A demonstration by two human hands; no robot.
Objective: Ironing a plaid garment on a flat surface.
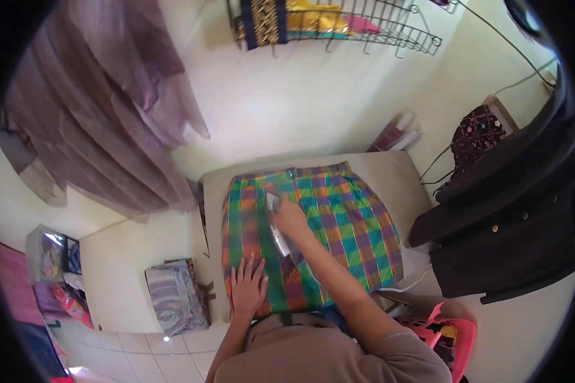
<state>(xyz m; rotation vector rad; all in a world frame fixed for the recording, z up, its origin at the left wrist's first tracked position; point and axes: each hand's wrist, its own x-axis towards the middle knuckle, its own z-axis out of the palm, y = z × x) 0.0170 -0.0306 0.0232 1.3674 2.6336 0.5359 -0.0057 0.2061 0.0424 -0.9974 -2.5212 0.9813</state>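
A checked cloth (345,223) in green, orange, purple and blue lies spread over a pale ironing table (396,175). My right hand (289,216) grips a white clothes iron (278,235) that rests on the cloth near its middle. My left hand (248,286) lies flat with fingers apart on the near left part of the cloth, pressing it down. A white cord (407,285) trails off the table's right edge.
A dark jacket (505,217) hangs at the right. Sheer mauve curtains (102,108) hang at the left. A wire shelf (358,29) with folded fabrics is on the wall above. A pink plastic basket (450,335) sits at lower right, folded textiles (172,297) and bags on the floor at left.
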